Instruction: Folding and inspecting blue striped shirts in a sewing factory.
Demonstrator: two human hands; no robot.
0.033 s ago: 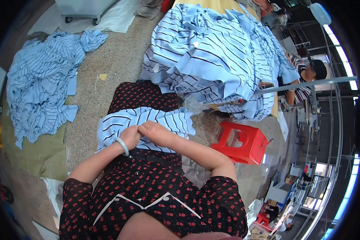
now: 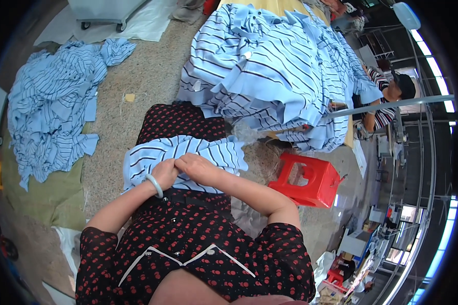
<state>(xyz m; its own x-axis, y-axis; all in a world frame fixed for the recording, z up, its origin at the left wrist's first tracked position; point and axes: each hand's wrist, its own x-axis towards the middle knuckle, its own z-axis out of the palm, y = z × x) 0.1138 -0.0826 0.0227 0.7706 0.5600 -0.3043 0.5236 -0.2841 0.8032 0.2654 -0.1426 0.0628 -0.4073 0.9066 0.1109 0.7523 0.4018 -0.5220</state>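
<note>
Across my lap lies a light-blue knit garment (image 2: 208,148) with dark and white stripes, bunched and partly under my hands. My left hand (image 2: 164,175), with a pale bangle at the wrist, is closed above the cloth. Beside it my right hand (image 2: 197,169) is closed too, its fingertips meeting those of the left. Whatever is pinched between them is hidden by the fingers. Just beyond my knees, a big heap of matching striped garments (image 2: 269,71) covers a wooden table (image 2: 349,133).
More striped garments (image 2: 56,101) are piled on a green sheet (image 2: 51,203) at the left. A red plastic stool (image 2: 318,183) stands close on my right. At the far left is a grey wheeled bin (image 2: 107,10). Another person (image 2: 381,96) sits beyond the table, past a metal bar (image 2: 392,105).
The whole view has shifted very slightly. Both hands and the garment on my lap keep the same position.
</note>
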